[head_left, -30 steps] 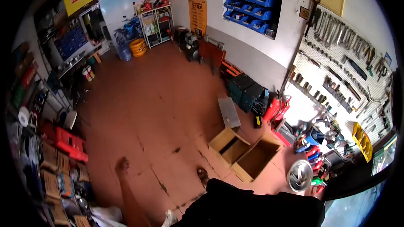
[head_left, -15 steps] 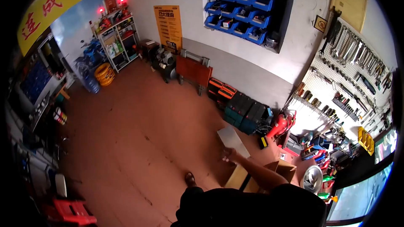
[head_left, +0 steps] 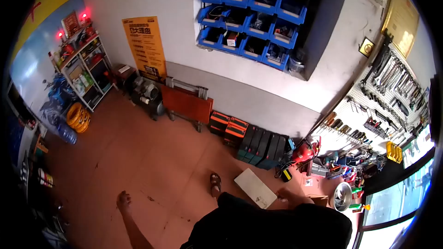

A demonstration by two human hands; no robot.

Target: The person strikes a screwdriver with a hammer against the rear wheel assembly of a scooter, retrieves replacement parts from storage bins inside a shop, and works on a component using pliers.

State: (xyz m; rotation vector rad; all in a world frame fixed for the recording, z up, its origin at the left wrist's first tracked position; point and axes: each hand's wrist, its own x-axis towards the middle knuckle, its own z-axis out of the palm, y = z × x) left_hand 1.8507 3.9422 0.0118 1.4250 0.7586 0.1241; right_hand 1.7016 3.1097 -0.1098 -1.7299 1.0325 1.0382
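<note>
My left hand (head_left: pixel 123 200) is held out over the red-brown floor at the lower left, with its fingers loosely curled and a little apart. Nothing shows in it. Low on the right, my right hand (head_left: pixel 287 197) is at the right corner of a pale flat rectangular panel (head_left: pixel 254 188). Its fingers are dark and partly hidden, so I cannot tell whether they grip the panel or just overlap it in view. Behind that hand, part of a cardboard box (head_left: pixel 319 199) shows. My sandalled foot (head_left: pixel 215 182) is left of the panel.
Black-and-green cases (head_left: pixel 262 147) and orange-topped boxes (head_left: pixel 228 127) line the wall. Beside them stand a red fire extinguisher (head_left: pixel 304 152) and a metal bowl (head_left: pixel 342 197). Blue bins (head_left: pixel 263 25) hang above, and a tool pegboard (head_left: pixel 383 92) is at right. An air compressor (head_left: pixel 146 94) stands further left.
My view has moved closer to the wall and turned right. My left hand has come into view. My right hand has moved from the panel's lower left side to its right corner.
</note>
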